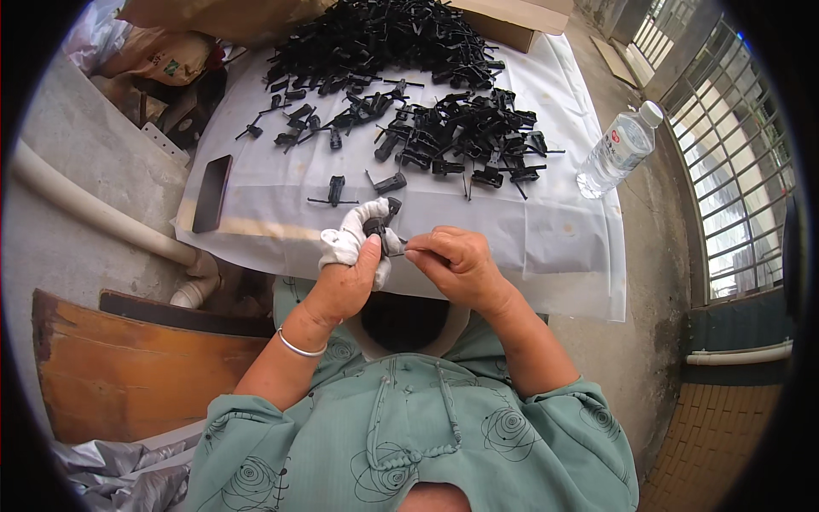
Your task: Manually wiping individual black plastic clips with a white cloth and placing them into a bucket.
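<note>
Evidently, Fine Work at the Near Edge

The left hand (pixel 348 280), with white cloth covering (pixel 341 246) on its fingers, holds a black plastic part (pixel 374 227) near the front edge of the table sheet (pixel 273 192). Its thumb is pressed against the part and its fingers are closed around it. Just beside, the right hand (pixel 462 261) has thumb and forefinger together at the part; what is pinched between them, I cannot tell. Beyond the hands lie two loose pieces (pixel 336 189), then a smaller heap (pixel 461 136) and a large heap (pixel 384 47) of similar black pieces. A dark phone (pixel 212 194) lies at left, and a clear bottle (pixel 618 149) stands at right.
</note>
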`<state>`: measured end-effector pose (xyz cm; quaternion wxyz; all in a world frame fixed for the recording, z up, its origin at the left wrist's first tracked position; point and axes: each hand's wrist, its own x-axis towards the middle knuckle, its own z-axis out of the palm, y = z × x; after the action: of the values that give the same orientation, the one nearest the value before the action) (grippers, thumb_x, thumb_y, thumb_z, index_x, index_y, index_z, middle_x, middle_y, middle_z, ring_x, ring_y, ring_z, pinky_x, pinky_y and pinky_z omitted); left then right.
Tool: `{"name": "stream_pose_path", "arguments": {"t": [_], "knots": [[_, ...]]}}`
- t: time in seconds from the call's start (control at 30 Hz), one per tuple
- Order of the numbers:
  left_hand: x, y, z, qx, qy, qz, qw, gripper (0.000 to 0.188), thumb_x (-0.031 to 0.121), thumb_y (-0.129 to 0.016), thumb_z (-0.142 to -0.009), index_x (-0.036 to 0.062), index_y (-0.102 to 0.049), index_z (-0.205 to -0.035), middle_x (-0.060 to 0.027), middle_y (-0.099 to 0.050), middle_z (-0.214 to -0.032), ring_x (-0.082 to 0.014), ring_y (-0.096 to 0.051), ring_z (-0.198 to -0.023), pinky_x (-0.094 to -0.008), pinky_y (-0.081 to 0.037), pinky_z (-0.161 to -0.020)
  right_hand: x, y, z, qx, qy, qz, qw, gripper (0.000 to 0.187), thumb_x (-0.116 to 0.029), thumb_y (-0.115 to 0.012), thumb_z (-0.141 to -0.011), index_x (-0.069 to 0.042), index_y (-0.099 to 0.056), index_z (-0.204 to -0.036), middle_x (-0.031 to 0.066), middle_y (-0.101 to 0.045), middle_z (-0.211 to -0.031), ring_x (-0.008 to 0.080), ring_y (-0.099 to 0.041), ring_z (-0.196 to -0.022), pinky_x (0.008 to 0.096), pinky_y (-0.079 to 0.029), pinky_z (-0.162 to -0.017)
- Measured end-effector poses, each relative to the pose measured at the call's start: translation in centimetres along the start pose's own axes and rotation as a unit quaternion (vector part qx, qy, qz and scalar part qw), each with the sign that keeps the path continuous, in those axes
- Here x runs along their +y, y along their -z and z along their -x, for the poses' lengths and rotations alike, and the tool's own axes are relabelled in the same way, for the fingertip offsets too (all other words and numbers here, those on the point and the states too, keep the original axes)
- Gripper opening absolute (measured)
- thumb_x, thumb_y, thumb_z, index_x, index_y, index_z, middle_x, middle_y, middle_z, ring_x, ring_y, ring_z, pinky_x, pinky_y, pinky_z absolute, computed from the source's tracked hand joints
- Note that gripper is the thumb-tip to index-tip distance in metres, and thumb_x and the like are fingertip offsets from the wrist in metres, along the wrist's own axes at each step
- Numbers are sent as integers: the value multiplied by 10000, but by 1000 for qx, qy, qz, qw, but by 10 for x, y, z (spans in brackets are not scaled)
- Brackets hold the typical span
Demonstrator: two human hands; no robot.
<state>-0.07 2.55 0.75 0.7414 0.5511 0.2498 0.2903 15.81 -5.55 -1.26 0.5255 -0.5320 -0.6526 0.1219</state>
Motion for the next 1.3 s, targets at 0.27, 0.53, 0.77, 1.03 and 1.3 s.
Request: {"name": "stream_pose_path", "arguments": {"t": [0.27, 0.53, 0.77, 1.03, 1.3], "knots": [[-1, 3, 12, -161, 133, -4, 978, 457, 48, -397, -832, 10, -344, -1285, -9, -500, -905, -39, -409, -657, -185, -360, -562, -9, -25, 9, 125, -25, -54, 990, 112, -17, -665, -756, -23, -574, -822, 41, -524, -627, 134, -467, -503, 241, -389, -471], [-17, 3, 19, -189, -59, -238, 951, 481, 105, -435, -864, 7, -299, -1315, -24, -492, -976, -119, -468, -906, -241, -403, -779, -11, -33, -1, 160, 4, 81, 984, 143, -62, -653, -792, -29, -514, -802, 57, -517, -622, 154, -446, -454, 251, -372, -433], [-6, 6, 25, -149, 134, -17, 980, 274, 64, -419, -845, 44, -411, -1118, -24, -465, -907, -69, -427, -734, -203, -395, -643, -18, -6, 10, -6, -140, -61, 988, 208, -175, -524, -904, -3, -526, -786, 96, -502, -629, 193, -468, -559, 298, -406, -540], [-18, 2, 26, -89, -41, -267, 959, 281, 49, -416, -824, 22, -428, -1104, -52, -482, -925, -113, -476, -750, -229, -414, -671, -22, -19, 20, -109, -192, -80, 972, 201, -140, -507, -893, 12, -508, -763, 159, -493, -626, 259, -429, -547, 323, -400, -545], [-12, 15, 29, -121, -154, -506, 840, 409, 167, -557, -837, -28, -468, -1185, -191, -527, -1131, -339, -511, -1031, -360, -407, -907, -5, -18, 17, -148, -171, -14, 974, 175, -155, -540, -867, -7, -529, -774, 175, -550, -676, 334, -499, -569, 368, -423, -547]]}}
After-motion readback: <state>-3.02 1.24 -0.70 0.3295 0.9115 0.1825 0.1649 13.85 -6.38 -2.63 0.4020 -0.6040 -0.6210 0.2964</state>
